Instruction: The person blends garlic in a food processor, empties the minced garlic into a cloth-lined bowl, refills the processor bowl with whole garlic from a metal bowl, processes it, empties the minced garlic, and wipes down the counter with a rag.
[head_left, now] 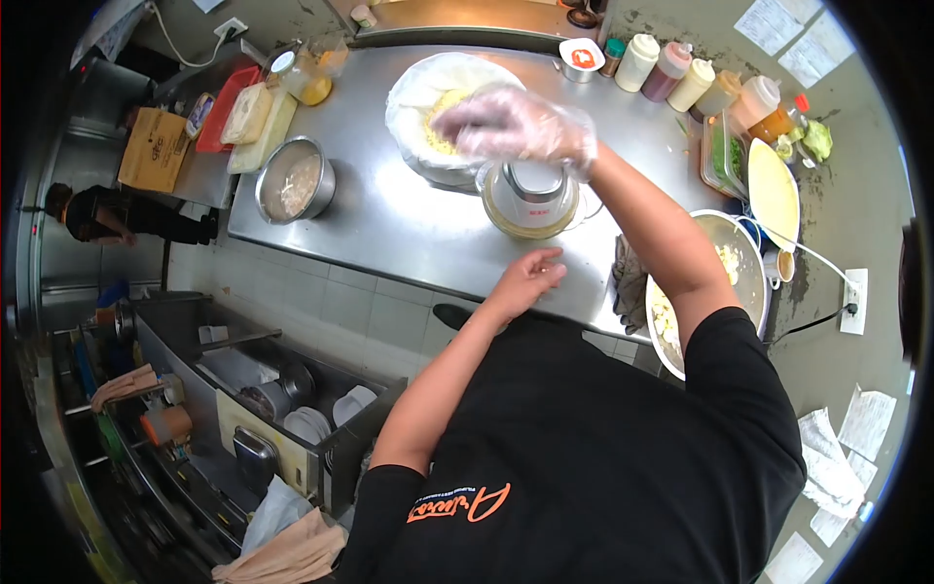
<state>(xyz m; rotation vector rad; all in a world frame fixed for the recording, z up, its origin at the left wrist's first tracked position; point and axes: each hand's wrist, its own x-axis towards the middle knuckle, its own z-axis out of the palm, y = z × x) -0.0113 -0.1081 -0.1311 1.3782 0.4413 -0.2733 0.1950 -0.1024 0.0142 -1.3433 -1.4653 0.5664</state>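
My left hand (530, 282) is bare, its fingers apart and empty, at the front edge of the steel table. A clear plastic glove covers my right hand (511, 127), which is raised above the chopper and the near side of the lined bowl. Motion smears its fingers, so whether they hold anything is unclear. The lined bowl (404, 102) has a white liner and yellow shredded food (435, 134) inside. Just below my right hand stands the food chopper (535, 209), with a clear bowl and a white and grey top.
A metal bowl (324, 200) of pale food sits left. To the right are a large bowl (718, 229) with pale pieces, a dark cloth (630, 282) and a yellow board (775, 200). Squeeze bottles (638, 63) line the back. Another person (97, 214) stands far left.
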